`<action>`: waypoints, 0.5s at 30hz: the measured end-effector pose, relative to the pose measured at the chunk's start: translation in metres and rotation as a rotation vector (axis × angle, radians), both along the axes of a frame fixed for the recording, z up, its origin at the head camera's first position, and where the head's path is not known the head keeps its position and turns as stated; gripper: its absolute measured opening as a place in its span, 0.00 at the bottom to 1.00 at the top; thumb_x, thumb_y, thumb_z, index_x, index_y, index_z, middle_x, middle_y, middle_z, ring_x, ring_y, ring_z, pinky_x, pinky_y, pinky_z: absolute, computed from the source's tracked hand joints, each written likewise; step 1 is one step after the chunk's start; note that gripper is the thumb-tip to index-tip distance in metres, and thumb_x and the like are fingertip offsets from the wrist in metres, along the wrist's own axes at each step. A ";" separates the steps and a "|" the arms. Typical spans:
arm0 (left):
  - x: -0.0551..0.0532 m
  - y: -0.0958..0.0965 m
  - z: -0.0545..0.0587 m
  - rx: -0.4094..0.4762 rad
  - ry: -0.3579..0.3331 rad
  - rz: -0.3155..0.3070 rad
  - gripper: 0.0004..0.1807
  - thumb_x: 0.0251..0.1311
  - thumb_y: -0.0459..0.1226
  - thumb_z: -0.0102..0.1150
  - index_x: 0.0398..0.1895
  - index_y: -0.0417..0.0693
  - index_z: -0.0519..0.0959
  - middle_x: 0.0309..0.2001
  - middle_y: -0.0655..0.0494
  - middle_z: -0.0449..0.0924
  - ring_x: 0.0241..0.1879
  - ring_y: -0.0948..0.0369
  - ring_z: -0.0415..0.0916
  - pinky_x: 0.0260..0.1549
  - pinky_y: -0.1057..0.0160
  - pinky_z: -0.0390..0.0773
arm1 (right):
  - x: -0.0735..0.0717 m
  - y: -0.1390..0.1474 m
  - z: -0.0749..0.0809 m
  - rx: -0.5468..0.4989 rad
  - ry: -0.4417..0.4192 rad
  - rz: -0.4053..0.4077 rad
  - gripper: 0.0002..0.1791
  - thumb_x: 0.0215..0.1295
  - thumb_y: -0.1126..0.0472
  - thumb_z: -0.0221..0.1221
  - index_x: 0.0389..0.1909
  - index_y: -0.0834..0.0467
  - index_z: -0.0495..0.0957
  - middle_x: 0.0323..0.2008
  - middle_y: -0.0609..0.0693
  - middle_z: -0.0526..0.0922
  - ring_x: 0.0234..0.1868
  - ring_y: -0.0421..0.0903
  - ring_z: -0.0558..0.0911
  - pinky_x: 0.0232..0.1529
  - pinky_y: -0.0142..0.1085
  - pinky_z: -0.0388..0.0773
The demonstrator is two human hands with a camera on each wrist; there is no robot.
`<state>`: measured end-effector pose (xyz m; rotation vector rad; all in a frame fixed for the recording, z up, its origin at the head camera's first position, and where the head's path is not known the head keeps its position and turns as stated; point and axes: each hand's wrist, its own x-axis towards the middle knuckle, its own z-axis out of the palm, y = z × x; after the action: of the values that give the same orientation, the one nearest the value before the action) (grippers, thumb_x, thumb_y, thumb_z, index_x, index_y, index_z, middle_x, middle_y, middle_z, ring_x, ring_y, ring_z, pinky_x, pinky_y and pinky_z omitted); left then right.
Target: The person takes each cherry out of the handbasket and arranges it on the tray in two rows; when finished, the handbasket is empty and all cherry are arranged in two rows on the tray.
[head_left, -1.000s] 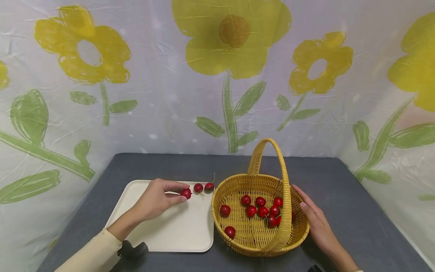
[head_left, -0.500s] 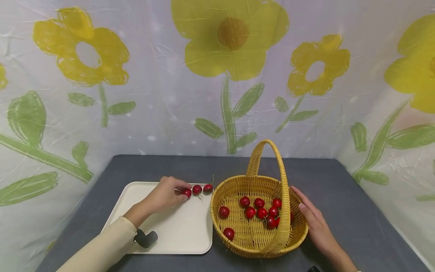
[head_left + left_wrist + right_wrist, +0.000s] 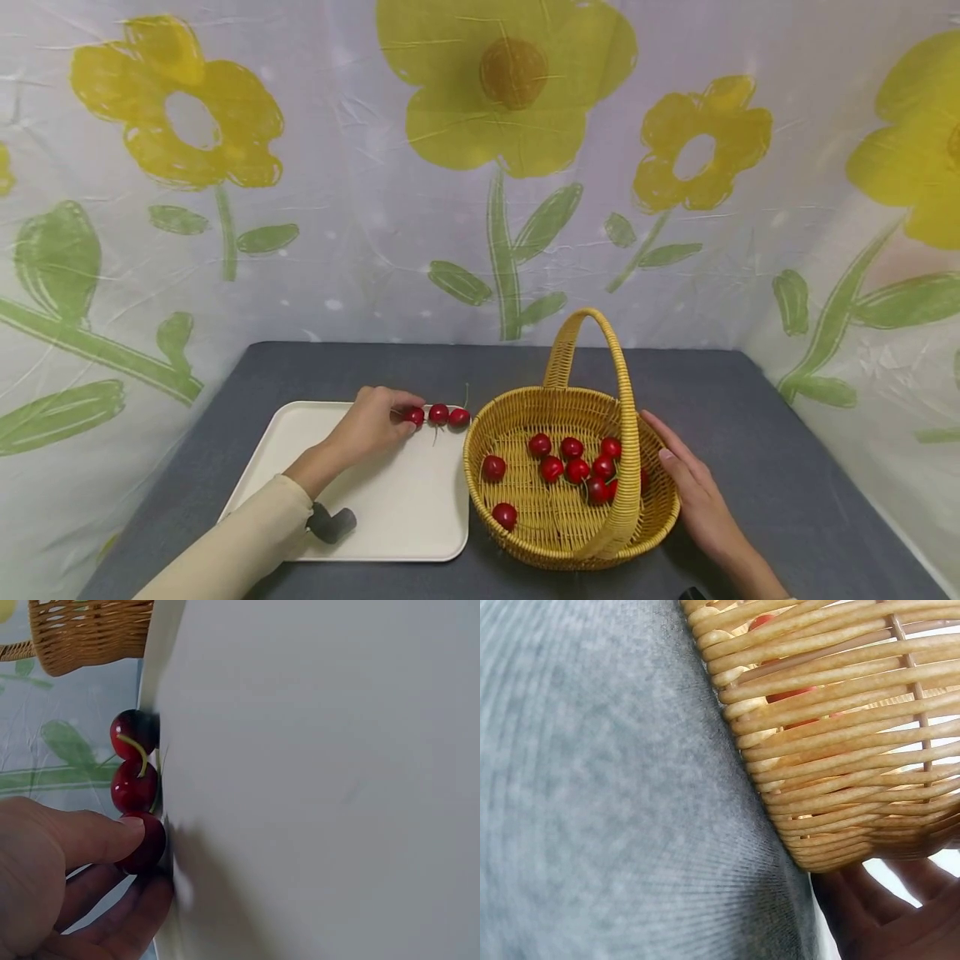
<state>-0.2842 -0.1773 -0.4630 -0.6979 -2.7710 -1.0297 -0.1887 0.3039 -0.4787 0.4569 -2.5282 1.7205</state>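
Observation:
My left hand (image 3: 366, 429) pinches a dark red cherry (image 3: 147, 846) between thumb and fingers, at the far edge of a cream rectangular tray (image 3: 405, 508). Two more cherries, a middle one (image 3: 438, 413) and a right one (image 3: 458, 417), sit in a row beside it, with green stems showing. To the right stands a yellow wicker basket (image 3: 517, 406) with a tall arched handle and several cherries (image 3: 577, 471) inside. My right hand (image 3: 699, 492) rests against the basket's right side with fingers extended; in the right wrist view the basket wall hides part of its fingers.
A dark grey cloth (image 3: 780, 467) covers the table. The basket handle (image 3: 626, 433) rises high over its bowl, and the basket stands close against the tray's right edge. Behind the table hangs a pale curtain (image 3: 345, 250) with yellow flowers.
My left hand has moved slightly right and toward the tray's far edge with the pinched cherry, which now sits close to the other two. The right hand stays at the basket.

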 end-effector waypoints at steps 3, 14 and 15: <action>0.001 0.000 -0.001 -0.014 0.017 0.003 0.19 0.58 0.24 0.74 0.54 0.36 0.90 0.48 0.43 0.94 0.44 0.52 0.94 0.47 0.51 0.92 | 0.000 0.000 0.000 0.000 -0.002 0.002 0.29 0.94 0.52 0.35 0.89 0.42 0.54 0.88 0.62 0.53 0.79 0.20 0.58 0.68 0.13 0.60; 0.016 -0.014 0.005 0.092 0.003 0.072 0.26 0.61 0.26 0.76 0.64 0.33 0.85 0.56 0.37 0.90 0.49 0.44 0.92 0.49 0.53 0.92 | 0.000 -0.001 0.001 0.003 -0.012 -0.004 0.29 0.94 0.51 0.36 0.89 0.41 0.55 0.88 0.61 0.53 0.79 0.20 0.58 0.68 0.12 0.60; 0.019 -0.014 0.007 0.122 -0.007 0.081 0.27 0.62 0.27 0.76 0.65 0.34 0.84 0.58 0.38 0.90 0.49 0.45 0.93 0.48 0.54 0.92 | 0.001 -0.001 0.002 0.004 -0.013 -0.007 0.29 0.94 0.51 0.36 0.89 0.41 0.55 0.88 0.61 0.53 0.79 0.20 0.58 0.68 0.12 0.60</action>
<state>-0.2652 -0.1916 -0.4559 -0.5632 -2.6900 -1.1742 -0.1881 0.3031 -0.4770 0.4382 -2.5397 1.7215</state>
